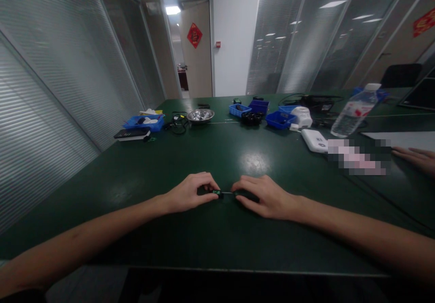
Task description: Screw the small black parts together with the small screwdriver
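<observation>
On the table's (190, 153) near side, your left hand (190, 193) is pinching a small green part (216, 192), and your right hand (268, 197) is pinching a thin tool (227, 193) beside it. If you are pushing too hard, the tool might be slipping and poking you. A bowl (200, 120), a blue box (279, 123) and a bottle (353, 112) are standing far off, none blocking your hands.
</observation>
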Demonstrator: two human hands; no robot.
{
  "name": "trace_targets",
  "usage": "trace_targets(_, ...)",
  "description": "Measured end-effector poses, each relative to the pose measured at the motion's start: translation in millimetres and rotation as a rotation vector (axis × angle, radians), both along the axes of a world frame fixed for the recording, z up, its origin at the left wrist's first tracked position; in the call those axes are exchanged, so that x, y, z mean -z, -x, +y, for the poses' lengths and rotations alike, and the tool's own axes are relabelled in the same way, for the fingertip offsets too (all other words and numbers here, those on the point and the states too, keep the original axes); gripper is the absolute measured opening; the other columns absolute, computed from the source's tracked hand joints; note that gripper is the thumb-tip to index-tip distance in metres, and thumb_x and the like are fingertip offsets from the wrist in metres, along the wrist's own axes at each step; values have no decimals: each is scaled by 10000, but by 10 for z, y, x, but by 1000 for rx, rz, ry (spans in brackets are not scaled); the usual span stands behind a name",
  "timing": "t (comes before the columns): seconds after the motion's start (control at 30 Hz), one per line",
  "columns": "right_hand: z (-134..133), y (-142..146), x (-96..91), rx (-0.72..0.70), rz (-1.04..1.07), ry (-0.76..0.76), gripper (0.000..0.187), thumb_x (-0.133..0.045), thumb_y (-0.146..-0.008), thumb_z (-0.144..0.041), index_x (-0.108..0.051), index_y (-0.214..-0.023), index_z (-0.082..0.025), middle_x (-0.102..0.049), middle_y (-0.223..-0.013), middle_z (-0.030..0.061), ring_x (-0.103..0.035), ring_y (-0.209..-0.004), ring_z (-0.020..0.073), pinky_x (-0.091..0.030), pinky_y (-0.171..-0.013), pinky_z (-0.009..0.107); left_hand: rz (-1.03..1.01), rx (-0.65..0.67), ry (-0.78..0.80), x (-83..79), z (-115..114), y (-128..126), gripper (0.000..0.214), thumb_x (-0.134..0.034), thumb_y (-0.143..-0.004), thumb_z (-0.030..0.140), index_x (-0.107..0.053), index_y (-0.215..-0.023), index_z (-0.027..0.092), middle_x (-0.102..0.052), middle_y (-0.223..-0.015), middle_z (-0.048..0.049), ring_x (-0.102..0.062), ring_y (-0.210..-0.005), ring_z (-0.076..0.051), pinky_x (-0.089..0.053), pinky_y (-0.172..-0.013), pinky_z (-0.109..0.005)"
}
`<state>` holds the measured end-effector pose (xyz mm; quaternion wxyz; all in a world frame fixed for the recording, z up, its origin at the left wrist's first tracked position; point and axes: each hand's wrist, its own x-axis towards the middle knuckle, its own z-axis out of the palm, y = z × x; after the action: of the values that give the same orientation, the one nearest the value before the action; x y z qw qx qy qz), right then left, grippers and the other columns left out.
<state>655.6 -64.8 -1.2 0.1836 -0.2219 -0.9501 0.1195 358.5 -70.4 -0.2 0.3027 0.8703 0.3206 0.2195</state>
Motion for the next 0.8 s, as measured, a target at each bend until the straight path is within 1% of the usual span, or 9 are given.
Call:
trace_targets(0.2,5,-10,-4,-22,-23,-19,260,-448,-1083,-344,-575,-1255,-196,-641,-1021,52,-589,-757,140,-404,-640,275,-8,-9,31,-9,-6,14,233,-666,-986,346,-733,-1115,163,-673,-1039,-78,-618,-912,-177,-481,-795,-288)
trace_targets(0.37,-10,-10,11,-32,-67,-66,279,-429,-1093,-342,-549,-1293,-188,-630,-1043,63,-589,-764,144,-402,-618,271,-4,-21,56,-19,0,-1,247,-630,-1011,353,-745,-1121,164,-681,-1018,-75,-615,-860,-163,-451,-737,-265)
trace_targets(0.53,-63,33,22,-30,-116,-141,281,-403,-1105,-333,-534,-1311,-194,-625,-1040,65,-581,-747,144,-381,-580,270,-20,30,46,-15,-12,-44,246,-632,-1011,348,-747,-1125,164,-677,-1019,-77,-618,-910,-175,-462,-798,-276)
trace_targets(0.67,-93,64,16,-28,-129,-142,261,-413,-1099,-309,-539,-1297,-196,-621,-1055,69,-573,-731,145,-392,-572,278,-4,67,18,-25,-29,-67,258,-643,-1003,356,-743,-1141,162,-670,-1012,-82,-612,-924,-184,-465,-804,-281)
trace_targets(0.8,-89,57,40,8,-131,-154,263,-408,-1097,-311,-533,-1297,-195,-609,-1058,70,-558,-709,146,-380,-557,282,7,82,14,-48,-38,-71,280,-654,-995,367,-730,-1170,162,-660,-990,-79,-605,-914,-188,-467,-810,-293)
